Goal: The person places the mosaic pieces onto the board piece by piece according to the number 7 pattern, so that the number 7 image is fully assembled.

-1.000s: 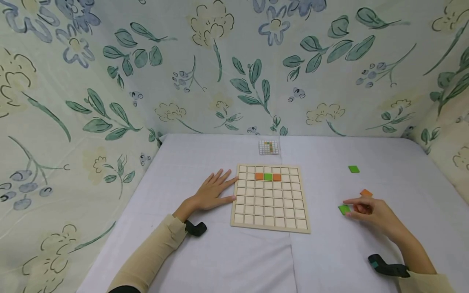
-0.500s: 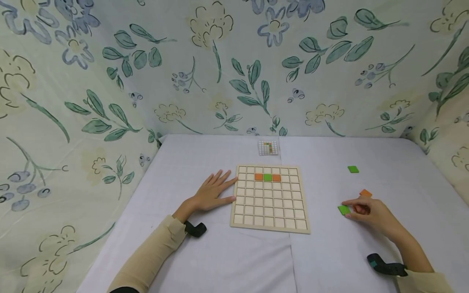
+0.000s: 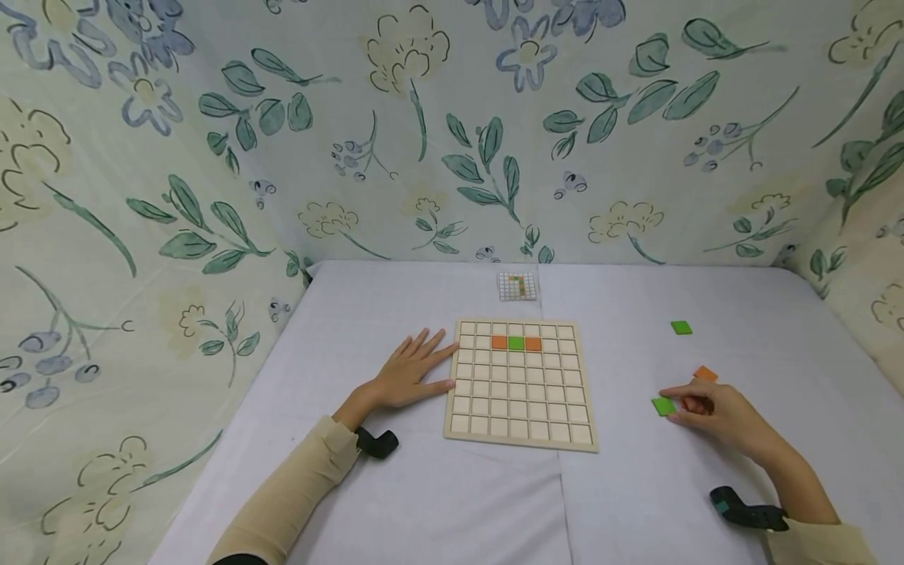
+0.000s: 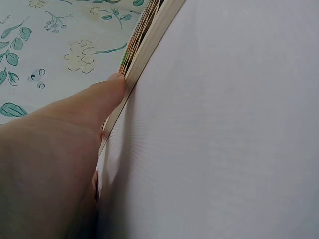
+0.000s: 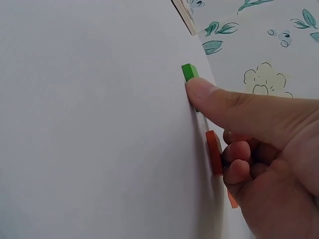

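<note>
Board [image 3: 518,390]: three tiles [image 3: 516,343], orange-green-orange, in second row from far side. Left grip [image 3: 408,373] fingers spread, touching board edge; right grip [image 3: 722,414] pinches green tile [image 3: 662,406].

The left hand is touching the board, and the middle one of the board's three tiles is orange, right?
No, the middle tile of the three is green, as the head view shows. The left hand does touch the board.

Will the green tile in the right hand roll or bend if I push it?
It probably won't roll: the green tile is flat with sharp corners. It looks stiff, its edges straight, and likely light, being small.
</note>
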Available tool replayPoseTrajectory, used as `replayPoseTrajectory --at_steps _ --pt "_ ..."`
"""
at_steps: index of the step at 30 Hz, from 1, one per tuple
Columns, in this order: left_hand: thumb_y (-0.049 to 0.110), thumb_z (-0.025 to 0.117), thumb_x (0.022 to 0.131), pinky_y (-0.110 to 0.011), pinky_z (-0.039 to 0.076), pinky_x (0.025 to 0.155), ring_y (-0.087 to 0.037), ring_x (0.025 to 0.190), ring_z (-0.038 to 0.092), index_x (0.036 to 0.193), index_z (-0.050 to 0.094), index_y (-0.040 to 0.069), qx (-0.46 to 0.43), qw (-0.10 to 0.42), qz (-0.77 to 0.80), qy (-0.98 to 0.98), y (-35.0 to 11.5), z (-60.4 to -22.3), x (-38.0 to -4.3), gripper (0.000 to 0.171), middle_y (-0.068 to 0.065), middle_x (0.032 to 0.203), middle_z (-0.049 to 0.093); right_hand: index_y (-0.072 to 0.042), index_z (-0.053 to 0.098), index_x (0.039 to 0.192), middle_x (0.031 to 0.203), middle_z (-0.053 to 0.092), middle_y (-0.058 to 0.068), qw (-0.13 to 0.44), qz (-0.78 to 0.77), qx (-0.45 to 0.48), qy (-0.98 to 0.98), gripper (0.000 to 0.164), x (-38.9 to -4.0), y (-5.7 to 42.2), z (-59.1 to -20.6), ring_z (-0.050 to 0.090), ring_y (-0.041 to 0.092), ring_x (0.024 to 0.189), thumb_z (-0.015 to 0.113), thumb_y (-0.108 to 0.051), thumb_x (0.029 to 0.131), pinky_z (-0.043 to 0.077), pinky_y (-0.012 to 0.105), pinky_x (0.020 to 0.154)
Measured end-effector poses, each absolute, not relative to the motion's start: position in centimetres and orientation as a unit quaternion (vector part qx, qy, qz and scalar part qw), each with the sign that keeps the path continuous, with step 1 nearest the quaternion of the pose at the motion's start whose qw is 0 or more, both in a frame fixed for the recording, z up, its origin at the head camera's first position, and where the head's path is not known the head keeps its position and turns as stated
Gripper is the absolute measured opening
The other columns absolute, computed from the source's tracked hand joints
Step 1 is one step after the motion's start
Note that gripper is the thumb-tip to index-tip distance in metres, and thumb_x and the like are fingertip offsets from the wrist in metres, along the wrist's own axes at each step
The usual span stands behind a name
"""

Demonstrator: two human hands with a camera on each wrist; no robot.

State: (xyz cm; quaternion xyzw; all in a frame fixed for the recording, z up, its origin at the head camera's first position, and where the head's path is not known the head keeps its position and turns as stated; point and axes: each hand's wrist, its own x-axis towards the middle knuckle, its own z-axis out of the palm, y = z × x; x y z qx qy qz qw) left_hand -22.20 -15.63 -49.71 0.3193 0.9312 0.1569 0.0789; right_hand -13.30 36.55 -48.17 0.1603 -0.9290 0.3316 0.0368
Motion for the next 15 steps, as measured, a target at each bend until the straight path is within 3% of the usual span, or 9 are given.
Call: replayPoseTrajectory --at_steps 15 --pt "0.07 0.037 0.097 -0.05 -0.005 0.119 -0.029 0.152 -0.007 0.161 0.014 0.034 0.313 0.091 0.158 0.932 -15.69 -49.59 -22.2 0.076 -0.002 0.167 0.002 -0.002 0.075 0.099 0.074 0.046 -0.003 0.046 0.325 0.145 -0.933 0.025 -12.99 36.11 -48.29 0.039 0.006 0.065 0.084 0.0 0.075 0.034 0.024 0.051"
